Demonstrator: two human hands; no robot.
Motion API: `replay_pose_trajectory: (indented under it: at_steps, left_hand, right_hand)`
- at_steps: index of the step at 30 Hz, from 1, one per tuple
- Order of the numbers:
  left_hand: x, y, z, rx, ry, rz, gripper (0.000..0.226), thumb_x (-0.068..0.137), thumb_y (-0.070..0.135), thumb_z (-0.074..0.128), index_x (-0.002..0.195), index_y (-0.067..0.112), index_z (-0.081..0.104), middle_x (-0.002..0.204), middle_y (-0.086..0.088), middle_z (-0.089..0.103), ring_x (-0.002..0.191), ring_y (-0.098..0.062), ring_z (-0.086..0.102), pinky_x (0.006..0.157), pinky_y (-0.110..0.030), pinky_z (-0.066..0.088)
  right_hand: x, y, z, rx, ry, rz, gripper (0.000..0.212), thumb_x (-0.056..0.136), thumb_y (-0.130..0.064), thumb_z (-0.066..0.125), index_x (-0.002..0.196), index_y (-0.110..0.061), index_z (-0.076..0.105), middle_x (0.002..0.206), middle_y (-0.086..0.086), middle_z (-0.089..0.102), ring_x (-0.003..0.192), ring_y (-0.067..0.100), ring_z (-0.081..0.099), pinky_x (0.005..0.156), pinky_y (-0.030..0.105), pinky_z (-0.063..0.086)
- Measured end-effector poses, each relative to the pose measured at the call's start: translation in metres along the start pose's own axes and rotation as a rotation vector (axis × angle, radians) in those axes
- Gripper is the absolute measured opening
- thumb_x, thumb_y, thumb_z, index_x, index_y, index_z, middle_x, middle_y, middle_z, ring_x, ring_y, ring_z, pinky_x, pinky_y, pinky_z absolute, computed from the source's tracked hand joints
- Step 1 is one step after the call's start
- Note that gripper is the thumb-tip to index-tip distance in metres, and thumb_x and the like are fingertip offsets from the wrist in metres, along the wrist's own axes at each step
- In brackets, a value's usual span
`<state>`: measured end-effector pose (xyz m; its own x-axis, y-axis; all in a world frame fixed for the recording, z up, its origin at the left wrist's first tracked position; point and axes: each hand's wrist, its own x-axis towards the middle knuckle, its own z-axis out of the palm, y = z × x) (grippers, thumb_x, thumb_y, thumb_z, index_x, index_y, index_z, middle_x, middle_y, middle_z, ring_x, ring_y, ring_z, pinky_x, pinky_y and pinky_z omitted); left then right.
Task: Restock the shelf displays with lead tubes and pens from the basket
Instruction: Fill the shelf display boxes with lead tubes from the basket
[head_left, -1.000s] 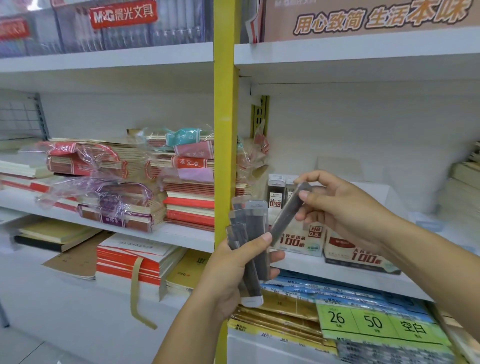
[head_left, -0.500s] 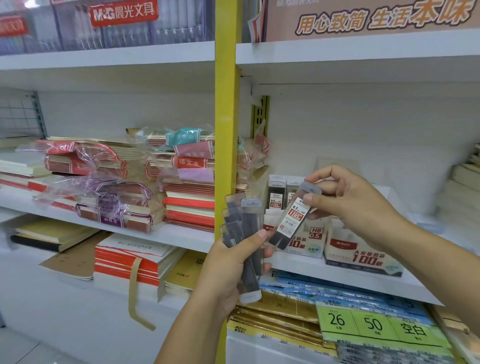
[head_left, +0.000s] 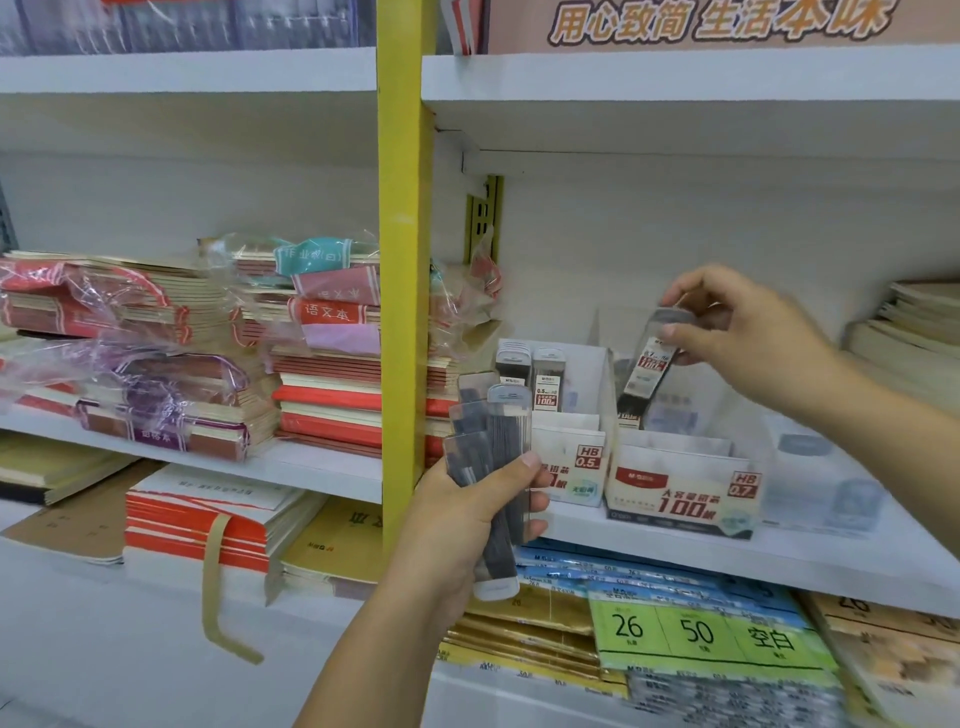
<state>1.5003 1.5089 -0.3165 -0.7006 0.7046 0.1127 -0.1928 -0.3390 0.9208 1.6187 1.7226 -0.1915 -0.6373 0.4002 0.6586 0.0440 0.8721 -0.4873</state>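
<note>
Behind the display box (head_left: 680, 488), the pinched lead tube (head_left: 647, 370) partly hides.

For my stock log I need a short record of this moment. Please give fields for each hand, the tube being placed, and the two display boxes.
left hand: grips bundle of clear plastic lead tubes, upright
right hand: fingers pinch grey cap of single labelled clear lead tube
single tube: tilted, lower end seemingly inside white cardboard display box marked HB 0.7
neighbour: white cardboard display box marked HB 0.5, left of it, holds standing tubes at its back
support: white shelf board bears both boxes
</note>
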Motion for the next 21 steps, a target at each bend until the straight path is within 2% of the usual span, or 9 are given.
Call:
replay_pose_trajectory:
  at_steps: [3,5,7,9,10,12,15,18,21]
  left_hand:
    - [0.0,-0.003,0.006,0.007,-0.011,0.001,0.025,0.085,0.019,0.076,0.108,0.016,0.07,0.09,-0.009,0.079,0.073,-0.014,0.075,0.061,-0.027,0.059]
    - [0.0,-0.004,0.009,0.013,-0.018,-0.004,0.021,0.086,0.018,0.076,0.105,0.016,0.071,0.089,-0.01,0.079,0.072,-0.015,0.075,0.061,-0.027,0.059]
    - [-0.001,-0.004,0.011,0.029,-0.025,-0.011,0.021,0.085,0.019,0.077,0.104,0.016,0.071,0.089,-0.01,0.079,0.072,-0.015,0.075,0.061,-0.028,0.06]
    - [-0.002,-0.004,0.013,0.044,-0.032,-0.016,0.02,0.084,0.02,0.078,0.102,0.016,0.072,0.089,-0.009,0.079,0.072,-0.015,0.075,0.061,-0.027,0.06]
    - [-0.003,-0.004,0.013,0.051,-0.034,-0.017,0.018,0.083,0.02,0.078,0.101,0.017,0.073,0.088,-0.009,0.079,0.072,-0.015,0.075,0.061,-0.027,0.059]
    - [-0.004,-0.005,0.014,0.061,-0.039,-0.014,0.013,0.083,0.019,0.079,0.095,0.02,0.075,0.087,-0.009,0.079,0.072,-0.015,0.075,0.06,-0.026,0.059]
    - [-0.007,-0.005,0.016,0.08,-0.064,-0.01,0.004,0.081,0.02,0.081,0.084,0.023,0.079,0.086,-0.009,0.079,0.073,-0.016,0.075,0.062,-0.027,0.059]
    - [-0.009,-0.006,0.02,0.102,-0.109,-0.005,0.008,0.082,0.02,0.08,0.09,0.022,0.079,0.087,-0.009,0.078,0.076,-0.017,0.074,0.065,-0.03,0.061]
    - [-0.011,-0.009,0.023,0.122,-0.145,-0.004,0.016,0.084,0.021,0.079,0.1,0.019,0.077,0.091,-0.009,0.077,0.079,-0.017,0.074,0.067,-0.028,0.059]
  right_hand:
    - [-0.006,0.006,0.011,-0.204,-0.073,-0.047,0.021,0.083,-0.024,0.073,0.082,-0.04,0.06,0.082,-0.014,0.065,0.073,-0.004,0.06,0.061,0.014,0.044]
    - [-0.006,0.011,0.018,-0.284,-0.137,-0.035,0.016,0.085,-0.028,0.071,0.081,-0.04,0.06,0.089,-0.01,0.064,0.076,0.0,0.057,0.063,0.017,0.039]
    - [-0.004,0.013,0.024,-0.403,-0.161,0.002,0.007,0.088,-0.031,0.068,0.094,-0.035,0.066,0.1,-0.004,0.057,0.078,0.005,0.051,0.067,0.02,0.037]
    - [-0.008,0.013,0.029,-0.493,-0.111,0.007,0.024,0.091,-0.034,0.063,0.114,-0.028,0.067,0.105,-0.003,0.05,0.081,0.008,0.047,0.073,0.022,0.034]
    - [-0.013,0.008,0.03,-0.477,-0.045,-0.01,0.026,0.092,-0.034,0.061,0.116,-0.027,0.066,0.105,-0.005,0.05,0.08,0.006,0.046,0.074,0.022,0.034]
    - [-0.029,-0.007,0.034,-0.29,0.028,-0.053,0.021,0.09,-0.041,0.056,0.108,-0.036,0.067,0.097,-0.014,0.056,0.077,0.001,0.051,0.069,0.016,0.039]
    - [-0.055,-0.029,0.045,0.076,-0.119,0.003,0.022,0.081,-0.054,0.057,0.101,-0.047,0.065,0.086,-0.021,0.065,0.073,-0.003,0.059,0.064,0.008,0.047]
    - [-0.07,-0.033,0.059,0.275,-0.188,0.08,0.024,0.084,-0.034,0.07,0.106,-0.043,0.066,0.077,-0.016,0.064,0.052,0.002,0.056,0.051,0.014,0.046]
    - [-0.078,-0.03,0.063,0.482,-0.161,0.162,0.022,0.089,-0.014,0.068,0.101,-0.033,0.07,0.065,-0.01,0.063,0.044,0.01,0.058,0.043,0.017,0.042]
